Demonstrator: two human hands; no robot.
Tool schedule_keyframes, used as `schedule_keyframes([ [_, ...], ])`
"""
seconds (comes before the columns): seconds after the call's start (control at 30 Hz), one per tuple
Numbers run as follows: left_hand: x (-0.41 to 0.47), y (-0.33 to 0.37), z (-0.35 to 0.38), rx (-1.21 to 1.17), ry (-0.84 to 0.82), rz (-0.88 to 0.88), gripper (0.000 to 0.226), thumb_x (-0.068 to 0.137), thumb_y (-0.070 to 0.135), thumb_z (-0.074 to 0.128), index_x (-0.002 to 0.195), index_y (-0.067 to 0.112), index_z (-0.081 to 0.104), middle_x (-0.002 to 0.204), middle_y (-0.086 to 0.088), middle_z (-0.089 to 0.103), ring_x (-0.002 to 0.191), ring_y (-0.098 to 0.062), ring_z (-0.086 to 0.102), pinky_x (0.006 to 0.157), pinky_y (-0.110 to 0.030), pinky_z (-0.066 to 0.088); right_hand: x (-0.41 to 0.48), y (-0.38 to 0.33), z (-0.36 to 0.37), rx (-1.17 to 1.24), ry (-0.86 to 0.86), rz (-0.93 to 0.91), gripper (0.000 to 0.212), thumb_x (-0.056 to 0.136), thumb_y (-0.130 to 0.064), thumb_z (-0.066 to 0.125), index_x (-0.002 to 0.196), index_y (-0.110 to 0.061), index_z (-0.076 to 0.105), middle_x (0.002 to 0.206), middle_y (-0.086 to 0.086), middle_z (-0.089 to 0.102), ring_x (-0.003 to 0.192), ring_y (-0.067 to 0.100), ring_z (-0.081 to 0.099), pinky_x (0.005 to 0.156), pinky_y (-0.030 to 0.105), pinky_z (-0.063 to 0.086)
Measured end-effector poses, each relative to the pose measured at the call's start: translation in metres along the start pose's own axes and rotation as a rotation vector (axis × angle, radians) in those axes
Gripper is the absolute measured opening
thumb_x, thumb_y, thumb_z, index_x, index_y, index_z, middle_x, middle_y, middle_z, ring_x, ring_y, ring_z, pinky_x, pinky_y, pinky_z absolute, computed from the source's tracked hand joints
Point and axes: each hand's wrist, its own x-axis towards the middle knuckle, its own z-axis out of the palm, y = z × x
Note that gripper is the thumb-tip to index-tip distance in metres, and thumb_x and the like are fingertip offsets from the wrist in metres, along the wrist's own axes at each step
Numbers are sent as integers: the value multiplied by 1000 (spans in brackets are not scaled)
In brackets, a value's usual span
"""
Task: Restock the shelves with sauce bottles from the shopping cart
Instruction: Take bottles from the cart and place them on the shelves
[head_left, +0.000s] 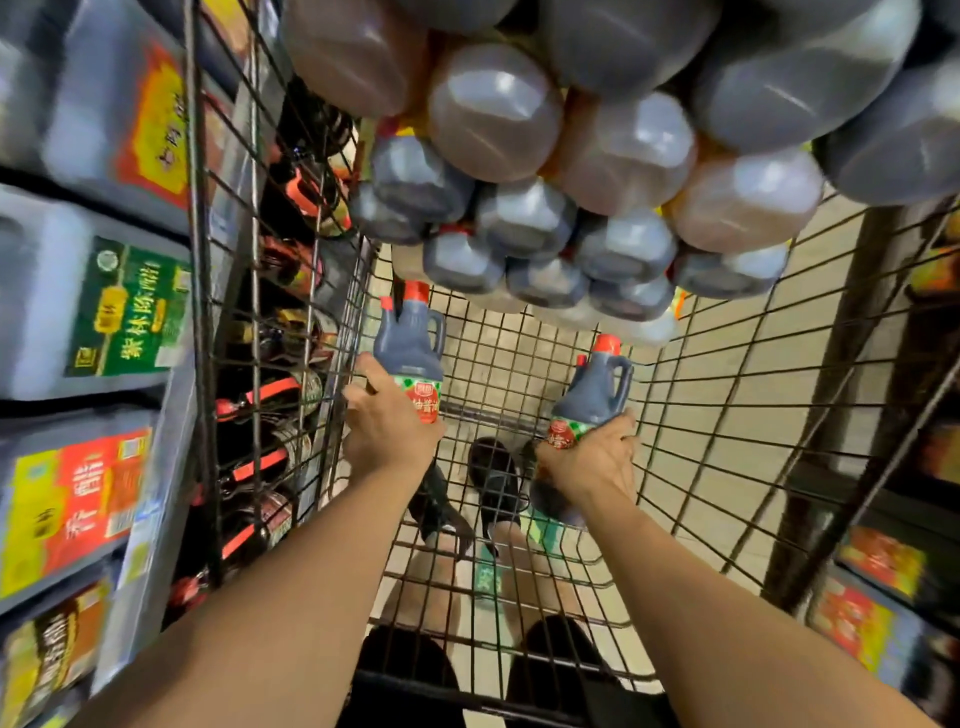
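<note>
I look down into a black wire shopping cart (727, 395). My left hand (387, 428) grips a dark sauce bottle (410, 345) with a red cap and a red-green label, near the cart's left wall. My right hand (597, 460) grips a second bottle (595, 389) of the same kind toward the cart's right side; a further dark bottle shape shows under this hand. A heap of dark and brown sauce bottles (524, 218) fills the cart's far end.
Shelves on the left hold large jugs with green (130, 306) and red-yellow labels (78, 499), and dark bottles stand beside the cart's left wall. More labelled goods sit on shelves at the right (878, 566). My legs and sandals show through the cart floor.
</note>
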Motion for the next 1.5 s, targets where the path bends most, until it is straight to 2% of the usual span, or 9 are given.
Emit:
schedule_keyframes([
  [0.33,16,0,-8,-246,-114,-119,89,60,37,92,124,27,30,114,-9,57,95,-36,62,63,-38,42,9,7,1,87,56,-19,101,69,-41,85,142,-17,19,126,14,47,109,31,53,83,37,46],
  [0.47,0,-13,-12,-399,-142,-96,82,53,33,94,106,36,32,89,10,55,69,-13,55,65,-31,43,4,13,-3,110,4,-61,92,64,-36,87,131,-17,27,119,11,51,102,29,57,86,43,52],
  [0.63,-40,-20,-34,-500,-129,-26,91,49,38,94,117,37,34,91,17,53,78,-14,54,70,-31,39,-25,23,-11,138,2,-177,89,61,-35,86,128,-20,29,116,3,45,91,18,47,75,33,43],
  [0.77,-76,-21,-68,-603,-85,69,91,51,38,93,120,39,34,97,19,58,82,-11,59,66,-28,41,-55,19,-30,209,8,-348,84,52,-42,84,118,-29,34,110,0,55,92,19,58,73,33,51],
  [0.97,-139,-20,-143,-814,85,236,92,52,38,93,125,38,38,107,19,63,92,-8,64,76,-31,51,-111,-6,-84,317,47,-692,77,53,-36,87,111,-42,36,89,-22,57,78,-15,58,54,1,38],
  [1.1,-185,-29,-202,-932,236,351,93,44,45,91,118,51,36,106,30,60,95,12,60,71,-9,45,-161,-35,-131,374,65,-881,82,55,-38,87,120,-39,37,108,-13,60,93,2,61,71,15,49],
  [1.3,-255,-66,-279,-1014,483,461,102,42,56,89,130,51,37,113,40,57,97,15,59,70,-5,47,-246,-75,-185,416,105,-1179,81,59,-37,89,119,-41,35,110,-12,62,96,9,61,76,26,50],
  [1.4,-289,-88,-309,-1103,577,530,101,47,41,94,132,50,40,117,29,62,102,5,64,75,-19,53,-292,-93,-196,471,120,-1303,82,57,-35,90,111,-54,32,104,-19,59,92,4,58,72,19,43],
  [1.5,-322,-117,-332,-1160,696,556,98,47,35,94,128,54,41,119,29,61,105,7,62,76,-9,49,-342,-103,-194,514,105,-1432,82,54,-29,93,116,-46,40,106,-14,61,88,-8,56,73,10,40],
])
